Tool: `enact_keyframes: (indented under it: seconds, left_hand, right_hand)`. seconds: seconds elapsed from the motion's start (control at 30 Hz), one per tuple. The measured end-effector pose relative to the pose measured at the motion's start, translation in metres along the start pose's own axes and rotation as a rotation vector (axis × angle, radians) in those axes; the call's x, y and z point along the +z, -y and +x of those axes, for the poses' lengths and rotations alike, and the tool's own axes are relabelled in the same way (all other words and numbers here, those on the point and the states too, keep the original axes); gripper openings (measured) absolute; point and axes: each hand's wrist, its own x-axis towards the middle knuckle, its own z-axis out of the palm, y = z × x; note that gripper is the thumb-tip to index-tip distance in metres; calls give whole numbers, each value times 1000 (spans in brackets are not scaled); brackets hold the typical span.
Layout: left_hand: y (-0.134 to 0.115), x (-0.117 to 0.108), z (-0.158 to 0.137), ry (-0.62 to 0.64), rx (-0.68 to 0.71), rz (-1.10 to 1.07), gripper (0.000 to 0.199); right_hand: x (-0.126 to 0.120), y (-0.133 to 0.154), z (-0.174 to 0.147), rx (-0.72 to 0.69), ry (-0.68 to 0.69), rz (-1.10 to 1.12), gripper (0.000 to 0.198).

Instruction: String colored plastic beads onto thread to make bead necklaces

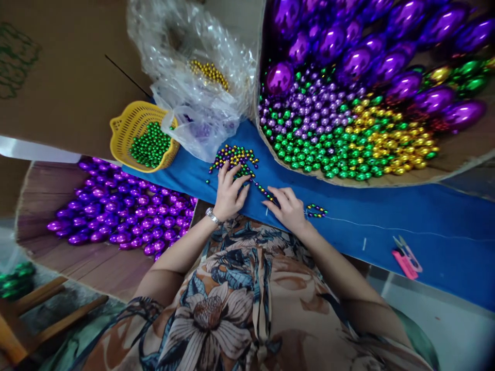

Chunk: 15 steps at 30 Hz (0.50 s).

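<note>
Across the middle and right of the frame, I see a blue cloth (390, 221) with the person's two hands over it. The left hand (230, 195), fingers spread and loosely bent, not clenched, touches the lower edge of a mixed bead pile (232, 153), which lies straight above it, near centre. The right hand (288, 207) has fingertips at a short bead strand (263, 191); I can't tell whether they pinch it. That strand slants from the pile down rightward, nearer the right hand.
</note>
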Motion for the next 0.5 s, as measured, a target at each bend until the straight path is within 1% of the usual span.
enact_keyframes:
  seconds: [0.17, 0.23, 0.33, 0.5]
  left_hand:
    - [4, 1, -4, -39, -1, 21, 23]
    - [4, 1, -7, -55, 12, 31, 22]
    - [4, 2, -9, -43, 13, 48, 21]
    - [5, 2, -10, -43, 18, 64, 22]
  right_hand:
    - [-1, 0, -1, -30, -26, -35, 36]
    - [-2, 0, 0, -29, -2, -47, 35]
    - [-3, 2, 1, -10, 44, -56, 35]
    - [-2, 2, 5, 46, 72, -75, 36]
